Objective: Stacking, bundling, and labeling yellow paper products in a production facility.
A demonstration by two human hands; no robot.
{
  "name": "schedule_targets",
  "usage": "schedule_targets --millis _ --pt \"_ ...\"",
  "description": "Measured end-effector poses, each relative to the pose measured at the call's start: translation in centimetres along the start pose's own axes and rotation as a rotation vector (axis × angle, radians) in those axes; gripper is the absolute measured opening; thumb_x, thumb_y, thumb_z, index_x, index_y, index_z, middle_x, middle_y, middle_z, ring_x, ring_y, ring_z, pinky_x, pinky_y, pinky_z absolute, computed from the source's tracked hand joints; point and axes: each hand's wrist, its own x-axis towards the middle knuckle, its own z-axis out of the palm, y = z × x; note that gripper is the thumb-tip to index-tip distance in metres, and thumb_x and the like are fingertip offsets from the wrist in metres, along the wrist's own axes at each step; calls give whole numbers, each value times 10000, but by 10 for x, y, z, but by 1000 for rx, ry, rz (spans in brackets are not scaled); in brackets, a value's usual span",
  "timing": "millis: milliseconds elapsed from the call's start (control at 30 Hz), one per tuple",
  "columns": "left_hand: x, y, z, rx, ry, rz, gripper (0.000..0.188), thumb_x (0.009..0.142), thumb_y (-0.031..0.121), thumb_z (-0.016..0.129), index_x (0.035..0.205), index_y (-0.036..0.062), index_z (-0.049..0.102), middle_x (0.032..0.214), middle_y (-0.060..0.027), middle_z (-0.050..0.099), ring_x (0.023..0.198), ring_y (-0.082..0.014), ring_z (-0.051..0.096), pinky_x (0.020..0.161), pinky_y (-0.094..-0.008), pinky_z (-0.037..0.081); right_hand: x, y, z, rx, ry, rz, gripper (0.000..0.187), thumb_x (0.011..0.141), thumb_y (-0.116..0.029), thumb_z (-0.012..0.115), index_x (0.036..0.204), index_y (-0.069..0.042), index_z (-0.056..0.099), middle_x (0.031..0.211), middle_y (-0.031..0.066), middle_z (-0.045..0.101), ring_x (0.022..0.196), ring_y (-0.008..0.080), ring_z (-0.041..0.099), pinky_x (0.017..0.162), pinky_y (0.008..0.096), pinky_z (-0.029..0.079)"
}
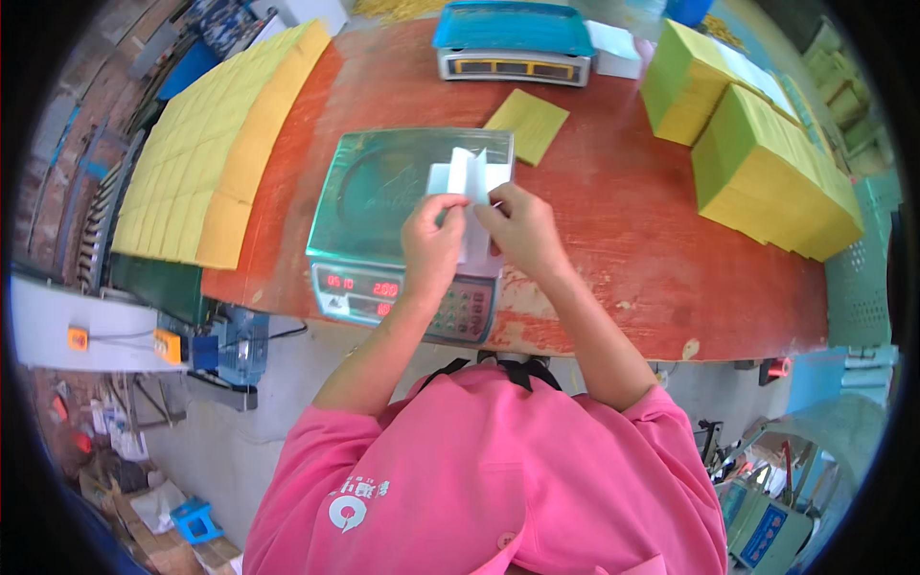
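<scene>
Over the right part of a digital scale (369,196) with a greenish, plastic-covered pan, I hold a white folded paper piece (470,174) between both hands. Its upper edges stand apart in a narrow V. My left hand (433,240) pinches its left side, fingers curled in. On the other side my right hand (525,228) grips it with thumb and fingers closed. More white paper (438,180) lies behind it on the pan, partly hidden by my hands. Red digits glow on the scale's front panel.
Yellow stacks (220,144) line the red table's (613,211) left side; more yellow stacks (767,172) stand at the right. A flat yellow sheet (527,125) lies behind the scale. Farther back are a second scale (515,43) with a blue pan and a white stack (613,50).
</scene>
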Motion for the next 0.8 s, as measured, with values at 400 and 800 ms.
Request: schedule_targets --millis 400,800 --pt "35 89 -26 -304 -643 -174 332 754 -101 507 1052 -7 619 1029 -76 655 966 -146 614 877 -293 470 -63 102 -190 -153 629 -106 195 852 -142 672 802 -3 544 664 102 541 618 145 491 563 335 427" --pt "105 253 276 -603 -724 -45 201 866 117 652 1010 -21 625 902 -69 659 779 -157 628 733 -277 505 -128 235 -357 -658 877 -26 141 847 -149 609 959 -64 600 853 175 656 783 373 640 671 454 504"
